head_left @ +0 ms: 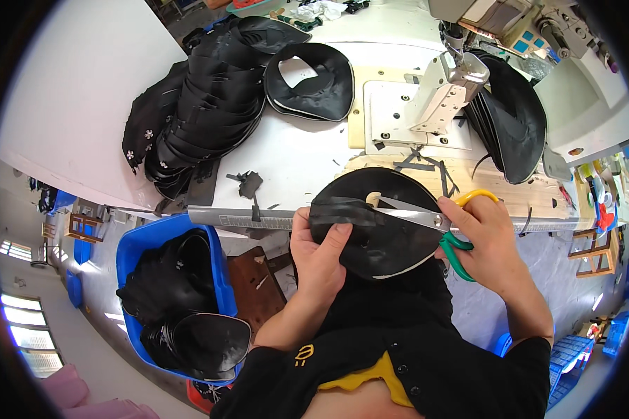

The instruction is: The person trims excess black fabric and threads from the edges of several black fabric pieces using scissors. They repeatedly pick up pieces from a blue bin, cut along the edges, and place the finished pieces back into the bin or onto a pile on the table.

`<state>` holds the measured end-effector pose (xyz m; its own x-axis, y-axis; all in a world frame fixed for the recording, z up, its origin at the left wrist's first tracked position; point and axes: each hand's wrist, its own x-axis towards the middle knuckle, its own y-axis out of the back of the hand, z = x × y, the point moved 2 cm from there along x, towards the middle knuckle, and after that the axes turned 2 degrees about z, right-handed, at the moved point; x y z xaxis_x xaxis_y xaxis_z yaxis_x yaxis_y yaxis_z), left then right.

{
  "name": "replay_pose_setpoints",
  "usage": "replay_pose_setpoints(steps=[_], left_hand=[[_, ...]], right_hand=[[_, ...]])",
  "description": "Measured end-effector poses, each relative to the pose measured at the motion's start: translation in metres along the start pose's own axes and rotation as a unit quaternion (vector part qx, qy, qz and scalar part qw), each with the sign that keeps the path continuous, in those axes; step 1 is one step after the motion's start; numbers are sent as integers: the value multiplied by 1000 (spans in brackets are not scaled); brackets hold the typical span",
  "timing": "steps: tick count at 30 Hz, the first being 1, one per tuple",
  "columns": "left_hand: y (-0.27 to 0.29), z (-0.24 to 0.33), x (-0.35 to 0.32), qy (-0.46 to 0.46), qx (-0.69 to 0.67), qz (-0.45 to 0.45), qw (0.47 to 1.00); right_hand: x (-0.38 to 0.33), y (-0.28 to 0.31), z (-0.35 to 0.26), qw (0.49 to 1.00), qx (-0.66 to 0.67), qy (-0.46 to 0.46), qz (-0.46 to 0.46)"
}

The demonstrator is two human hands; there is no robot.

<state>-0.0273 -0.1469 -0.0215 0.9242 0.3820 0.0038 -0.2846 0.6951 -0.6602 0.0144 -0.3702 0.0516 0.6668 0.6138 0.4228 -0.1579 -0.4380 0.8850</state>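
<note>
At left, the blue bin (225,269) is smooth plastic, heaped with curved black parts (213,342). At centre, my left hand (319,262) pinches the left edge of the black panel (391,248), thumb on top; it looks light, bendy and perhaps slippery, so its rim seems the best hold. Right of centre, my right hand (495,241) curls around the scissors (426,218), steel blades parted over the panel.
</note>
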Motion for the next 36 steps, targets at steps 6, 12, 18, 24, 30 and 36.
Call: replay_pose_setpoints(steps=[6, 12, 18, 24, 30, 36], left_hand=[[5, -6, 0, -24, 19, 5, 1000], [-3, -5, -6, -9, 34, 10, 999], [-13, -1, -14, -4, 21, 6, 1000], [-8, 3, -12, -13, 23, -28, 999], [-15, 6, -18, -22, 73, -65, 995], [-17, 10, -17, -44, 94, -108, 989]], right_hand=[[-6, 8, -2, 1000, 15, 3, -23], [-4, 1, -7, 999, 26, 6, -18], [-3, -6, -9, 999, 36, 24, -6], [-8, -1, -2, 999, 13, 44, -7], [-1, 4, -3, 999, 14, 51, 5], [0, 1, -1, 998, 8, 62, -1]])
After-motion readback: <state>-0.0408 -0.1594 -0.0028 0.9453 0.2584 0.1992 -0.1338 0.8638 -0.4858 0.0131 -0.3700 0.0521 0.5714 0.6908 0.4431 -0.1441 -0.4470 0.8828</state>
